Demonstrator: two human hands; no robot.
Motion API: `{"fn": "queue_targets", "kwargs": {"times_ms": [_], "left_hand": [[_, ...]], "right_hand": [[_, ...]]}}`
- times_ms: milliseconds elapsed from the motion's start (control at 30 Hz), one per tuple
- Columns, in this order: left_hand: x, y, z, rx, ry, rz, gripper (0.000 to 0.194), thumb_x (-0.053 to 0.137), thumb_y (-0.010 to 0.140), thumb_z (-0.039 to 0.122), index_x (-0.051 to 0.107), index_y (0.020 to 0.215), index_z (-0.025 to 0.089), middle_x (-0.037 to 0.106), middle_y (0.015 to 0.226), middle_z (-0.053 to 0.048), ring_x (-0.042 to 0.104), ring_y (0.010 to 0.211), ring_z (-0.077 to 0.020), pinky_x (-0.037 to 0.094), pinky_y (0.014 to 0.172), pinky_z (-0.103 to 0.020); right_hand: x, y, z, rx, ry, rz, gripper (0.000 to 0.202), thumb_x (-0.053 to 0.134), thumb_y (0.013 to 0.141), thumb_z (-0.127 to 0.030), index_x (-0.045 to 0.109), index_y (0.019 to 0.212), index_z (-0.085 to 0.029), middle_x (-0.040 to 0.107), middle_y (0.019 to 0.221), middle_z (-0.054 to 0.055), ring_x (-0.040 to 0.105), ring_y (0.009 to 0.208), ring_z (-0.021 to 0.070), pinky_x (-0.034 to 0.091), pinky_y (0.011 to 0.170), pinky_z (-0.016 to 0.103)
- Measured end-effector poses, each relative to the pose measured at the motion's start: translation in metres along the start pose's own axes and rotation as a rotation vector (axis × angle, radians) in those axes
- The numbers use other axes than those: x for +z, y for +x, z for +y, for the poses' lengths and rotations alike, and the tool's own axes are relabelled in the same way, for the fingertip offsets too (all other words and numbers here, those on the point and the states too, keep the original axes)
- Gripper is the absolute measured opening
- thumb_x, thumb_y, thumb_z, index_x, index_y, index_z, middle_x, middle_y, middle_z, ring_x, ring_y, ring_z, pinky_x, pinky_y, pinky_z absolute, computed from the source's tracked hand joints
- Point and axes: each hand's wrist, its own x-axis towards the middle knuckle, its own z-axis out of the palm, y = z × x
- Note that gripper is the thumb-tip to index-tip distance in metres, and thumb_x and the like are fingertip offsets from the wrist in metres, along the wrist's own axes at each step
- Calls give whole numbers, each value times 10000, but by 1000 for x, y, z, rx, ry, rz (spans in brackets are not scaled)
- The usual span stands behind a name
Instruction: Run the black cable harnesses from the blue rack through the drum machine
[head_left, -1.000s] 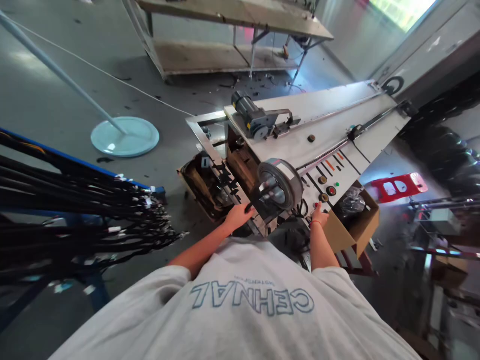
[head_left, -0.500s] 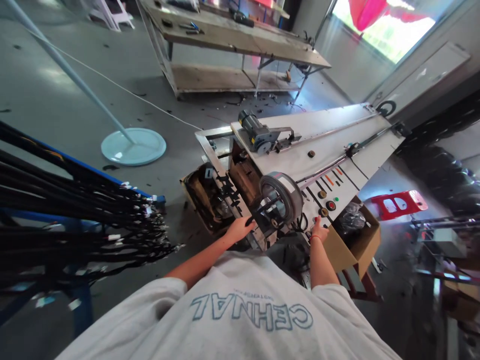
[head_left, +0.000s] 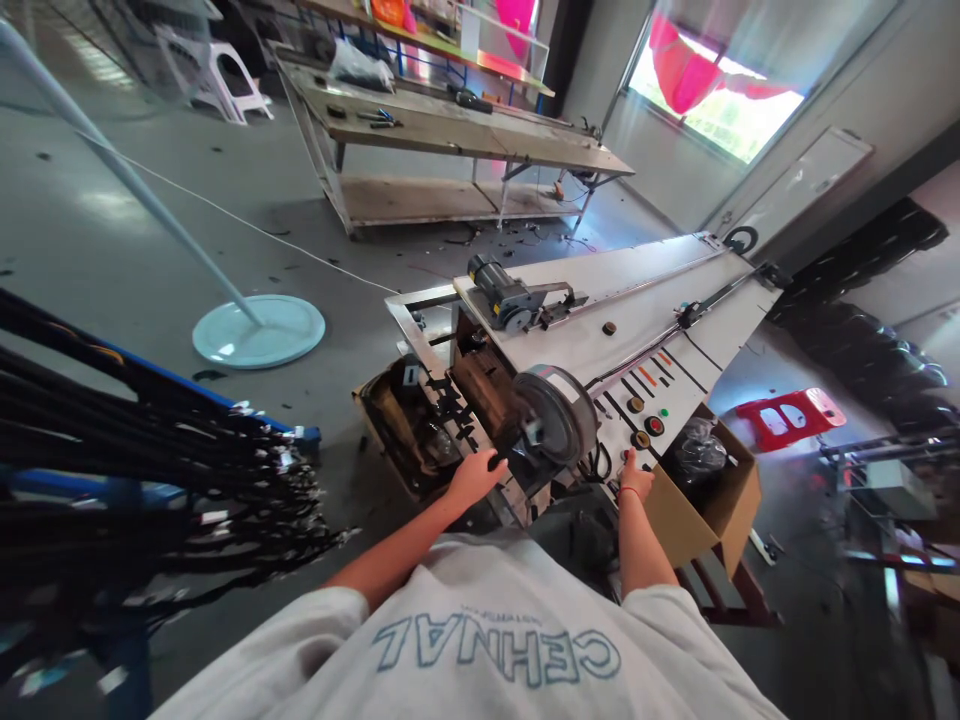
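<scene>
At the near end of a long white machine table [head_left: 559, 345], my left hand [head_left: 474, 480] closes its fingers round a small black handle [head_left: 493, 461]. Just right of it stands a large grey wheel [head_left: 559, 415], its inner part blurred. My right hand [head_left: 636, 477] is at the table's near edge, fingers apart, one fingertip at a small control on the panel. What exactly that fingertip touches is too small to make out. Close by are a red button [head_left: 654, 426], a green button [head_left: 664, 412] and round dark knobs [head_left: 640, 440].
A cardboard box [head_left: 739, 510] with clear plastic stands right of the table, another open box [head_left: 397, 435] to its left. Black cable bundles [head_left: 150, 440] hang at the left. A pole's round base [head_left: 259, 330] stands on the floor. Beyond is a workbench [head_left: 450, 130]; a red stool [head_left: 791, 415] lies at right.
The view has tilted upward, so more of the far bench and window shows. Both hands keep their places at the machine. The wheel's hub and spokes look different and are blurred.
</scene>
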Motion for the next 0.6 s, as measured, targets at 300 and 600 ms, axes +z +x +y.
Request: {"fn": "queue_targets", "kwargs": {"times_ms": [300, 600], "left_hand": [[-9, -15, -24, -10, 58, -28, 272, 514, 895, 348, 704, 831, 164, 724, 814, -92, 658, 786, -212, 407, 699, -268], [-15, -68, -103, -99, 71, -66, 279, 491, 858, 360, 698, 789, 185, 730, 775, -68, 653, 721, -197, 433, 664, -257]], "right_hand": [[-3, -1, -2, -17, -6, 4, 839, 569, 782, -716, 527, 1245, -17, 584, 1244, 317, 560, 1208, 393, 456, 996, 456], [-1, 0, -2, -29, -36, 27, 783, 545, 808, -702, 532, 1213, -32, 615, 1188, 311, 574, 1197, 374, 499, 935, 398]]}}
